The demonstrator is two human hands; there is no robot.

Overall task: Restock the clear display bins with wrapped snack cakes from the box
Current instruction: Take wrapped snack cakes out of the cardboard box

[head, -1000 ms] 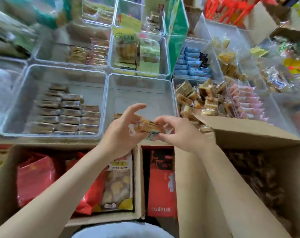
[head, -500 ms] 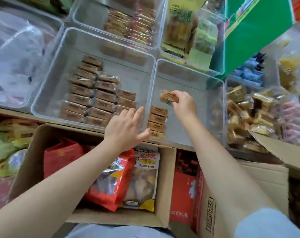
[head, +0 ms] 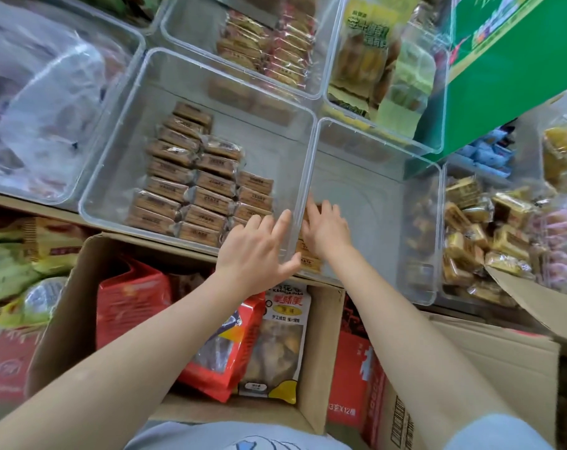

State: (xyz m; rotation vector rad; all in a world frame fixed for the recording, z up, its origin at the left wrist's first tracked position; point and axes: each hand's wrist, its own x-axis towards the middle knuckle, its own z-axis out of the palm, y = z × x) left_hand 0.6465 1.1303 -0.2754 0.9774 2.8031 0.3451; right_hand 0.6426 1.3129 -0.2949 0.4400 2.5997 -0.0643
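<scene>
Two clear display bins sit side by side. The left bin holds several rows of brown wrapped snack cakes. The right bin is mostly bare, with a short row of cakes in its near left corner. My right hand reaches into that corner, fingers laid flat over the far end of the row; the cake under them is mostly hidden. My left hand rests with spread fingers against the wall between the bins. The cardboard supply box stands at the lower right, its inside nearly out of view.
An open carton below the bins holds red and clear snack bags. A bin of yellow wrapped snacks is at the right, a green box behind it, and a bin with a clear plastic bag at the left.
My right hand has come down from mid-bin, where it pinched a cake, onto the row in the near left corner. My left hand has stayed by the dividing wall.
</scene>
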